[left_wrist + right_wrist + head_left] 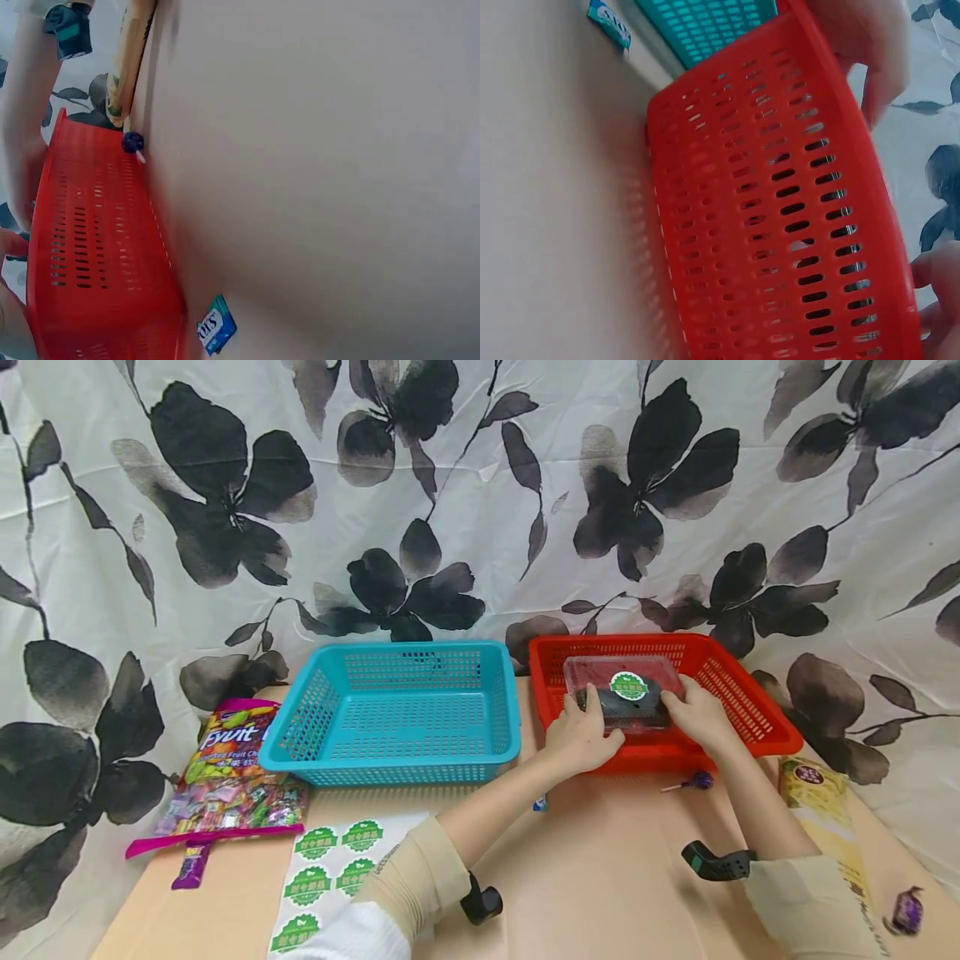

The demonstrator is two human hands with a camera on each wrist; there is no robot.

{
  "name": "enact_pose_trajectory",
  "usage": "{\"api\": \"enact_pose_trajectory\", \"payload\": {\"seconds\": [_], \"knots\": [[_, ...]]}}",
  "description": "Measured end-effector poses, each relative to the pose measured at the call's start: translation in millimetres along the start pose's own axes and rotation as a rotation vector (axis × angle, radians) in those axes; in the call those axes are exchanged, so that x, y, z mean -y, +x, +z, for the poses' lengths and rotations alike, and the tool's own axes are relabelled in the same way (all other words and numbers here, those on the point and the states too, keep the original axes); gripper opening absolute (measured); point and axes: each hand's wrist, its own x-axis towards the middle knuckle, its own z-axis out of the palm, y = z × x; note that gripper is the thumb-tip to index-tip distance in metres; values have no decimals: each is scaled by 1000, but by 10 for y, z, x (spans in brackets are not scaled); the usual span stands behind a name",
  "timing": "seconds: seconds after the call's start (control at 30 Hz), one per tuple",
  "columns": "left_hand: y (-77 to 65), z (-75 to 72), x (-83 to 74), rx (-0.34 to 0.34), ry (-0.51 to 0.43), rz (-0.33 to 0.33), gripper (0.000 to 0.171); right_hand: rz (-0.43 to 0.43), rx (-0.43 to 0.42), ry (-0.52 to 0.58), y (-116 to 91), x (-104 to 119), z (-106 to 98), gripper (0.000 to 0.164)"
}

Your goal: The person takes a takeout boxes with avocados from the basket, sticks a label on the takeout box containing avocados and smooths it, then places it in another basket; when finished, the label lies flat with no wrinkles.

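Observation:
A clear plastic box point(577, 668) with dark contents and a round green label point(628, 686) lies inside the red basket point(765, 739). My left hand point(583, 733) grips it at the front left, thumb up against its side. At the right end, my right hand point(697, 717) holds the box with fingers near its corner. In the right wrist view the basket's slotted wall point(727, 195) hides the box, apart from glimpses through the slots. Only part of my left hand point(11, 247) shows at the edge of the left wrist view.
A turquoise basket point(322, 770) stands left of the red one. Beside it are a bag of fruit chews point(232, 760), a purple candy point(191, 865) and a sheet of green stickers point(307, 885). A lollipop point(701, 780), blue wrapper point(217, 326), yellow bag point(817, 785) and another candy point(907, 910) lie around.

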Motion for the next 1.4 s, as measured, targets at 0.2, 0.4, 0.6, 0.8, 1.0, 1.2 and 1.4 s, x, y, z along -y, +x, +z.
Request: {"api": "enact_pose_trajectory", "payload": {"seconds": [0.2,0.4,0.6,0.8,1.0,1.2,1.4], "knots": [[32,74,-57,8,200,-7,71,67,53,37,25,-54,50,64],[103,99,-85,107,280,-36,68,85,142,66,46,-104,65,66],[213,63,-82,224,270,-107,61,94,199,32,95,-96,77,68],[279,85,-72,234,317,-159,68,82,202,-65,154,-51,97,62],[300,111,-38,147,339,-160,66,70,194,-99,196,-34,115,65],[255,121,10,57,308,-96,56,85,217,-78,204,-29,129,69],[220,129,16,15,305,-83,52,86,227,-91,222,-27,144,69]]}}
